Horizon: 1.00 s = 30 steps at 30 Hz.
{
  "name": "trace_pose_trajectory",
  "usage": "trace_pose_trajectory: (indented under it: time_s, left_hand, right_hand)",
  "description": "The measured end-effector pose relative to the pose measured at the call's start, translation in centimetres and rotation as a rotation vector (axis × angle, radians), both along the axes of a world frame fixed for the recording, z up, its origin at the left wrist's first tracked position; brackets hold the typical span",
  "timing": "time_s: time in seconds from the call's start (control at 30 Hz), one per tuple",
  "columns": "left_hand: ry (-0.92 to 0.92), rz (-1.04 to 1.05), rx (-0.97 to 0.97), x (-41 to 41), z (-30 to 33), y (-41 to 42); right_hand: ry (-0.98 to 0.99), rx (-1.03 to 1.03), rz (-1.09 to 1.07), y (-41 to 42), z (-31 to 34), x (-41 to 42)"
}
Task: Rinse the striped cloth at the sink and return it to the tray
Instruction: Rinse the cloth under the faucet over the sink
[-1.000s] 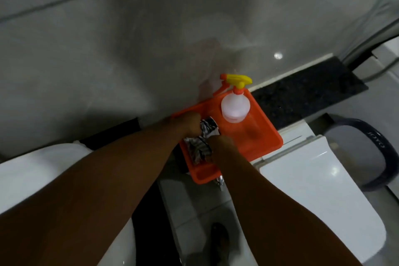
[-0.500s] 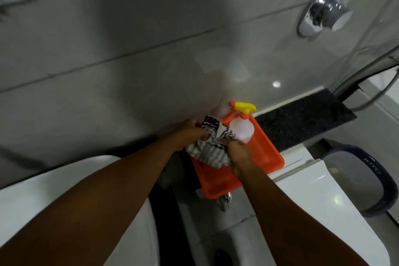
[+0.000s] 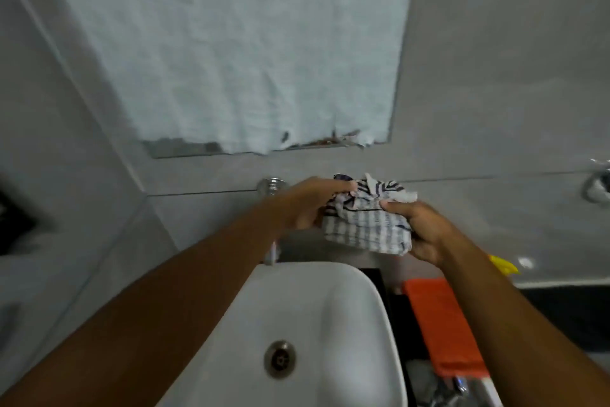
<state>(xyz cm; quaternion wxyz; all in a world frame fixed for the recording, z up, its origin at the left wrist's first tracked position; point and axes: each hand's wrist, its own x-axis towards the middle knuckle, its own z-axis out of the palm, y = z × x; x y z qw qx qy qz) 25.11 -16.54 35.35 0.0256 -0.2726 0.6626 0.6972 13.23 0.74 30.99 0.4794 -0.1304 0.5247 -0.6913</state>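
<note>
White ceramic sink (image 3: 343,301) fills the bottom centre of the view, basin bare, round metal drain (image 3: 279,359) in its floor. Both forearms cross above it, reaching away from the camera. Right of the sink, past a dark gap, lies the orange tray (image 3: 442,327); the right forearm covers its far corner. A blurred metal fitting (image 3: 458,385) sits at the tray's near end; cannot tell what it is. A yellow spray trigger (image 3: 503,265) pokes out just beyond the right wrist, the rest of the bottle hidden behind the arm.

Further out, the striped cloth (image 3: 366,225) hangs bunched in the air between both hands, above the far rim of the sink and off toward its right, clear of the tray. Left hand (image 3: 308,205) is closed on the cloth's left upper edge, fingers curled into the folds. Right hand (image 3: 425,231) is clamped on the right side, thumb pressed over the top. Cloth is white with dark stripes, crumpled, lower part sagging.

Behind the left hand a chrome tap fitting (image 3: 272,185) juts from the grey tiled wall (image 3: 495,109); the hand and wrist block most of the spout. Another chrome fixture (image 3: 597,183) shows at the right edge, blurred. Highest up, a mirror (image 3: 251,50) is covered by pale sheeting, torn along its lower edge.
</note>
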Motion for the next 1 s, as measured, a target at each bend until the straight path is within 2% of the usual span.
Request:
trace_pose_trajectory:
  time_s: [0.1, 0.2, 0.33, 0.5, 0.63, 0.7, 0.73, 0.77, 0.87, 0.9, 0.97, 1.0]
  left_hand:
    - [-0.012, 0.113, -0.238, 4.7, 2.6, -3.4]
    - [-0.066, 0.267, -0.497, 8.7, 2.5, -6.5]
    - [-0.087, 0.423, -0.506, 11.9, 0.5, -9.1]
    - [-0.124, 0.538, -0.571, 11.4, -0.8, -10.0]
    - [-0.183, 0.699, -0.933, 10.1, -1.6, -8.4]
    - [-0.134, 0.689, -0.996, 9.4, -1.9, -6.9]
    - [-0.135, 0.635, -0.967, 8.8, -2.1, -6.6]
    - [-0.143, 0.569, -0.915, 8.2, -2.2, -6.4]
    - [-0.134, 0.466, -0.788, 6.4, -2.6, -6.4]
    - [-0.137, 0.468, -0.759, 5.7, -2.7, -6.7]
    - [-0.152, 0.520, -0.612, 4.8, -3.2, -7.3]
    - [-0.138, 0.549, -0.439, 4.9, -3.5, -7.7]
  right_hand:
    - [0.051, 0.036, 0.083, -4.2, 2.3, 2.4]
    - [0.178, 0.139, 0.065, -8.0, 3.2, 4.8]
    - [0.301, 0.214, 0.015, -12.1, 3.5, 7.1]
    - [0.362, 0.259, -0.110, -15.2, 3.0, 7.5]
    - [0.365, 0.255, -0.170, -15.9, 2.2, 7.3]
    - [0.402, 0.201, -0.166, -15.7, 1.9, 7.4]
    - [0.491, 0.182, -0.196, -15.5, 1.6, 7.5]
    - [0.686, 0.190, -0.248, -14.9, 1.4, 7.3]
    - [1.598, 0.273, -0.425, -12.3, 0.2, 5.6]
    - [1.801, 0.275, -0.441, -11.7, -0.3, 4.6]
    - [2.056, 0.287, -0.378, -11.1, -1.7, 2.5]
    - [2.135, 0.298, -0.331, -10.9, -2.5, 1.6]
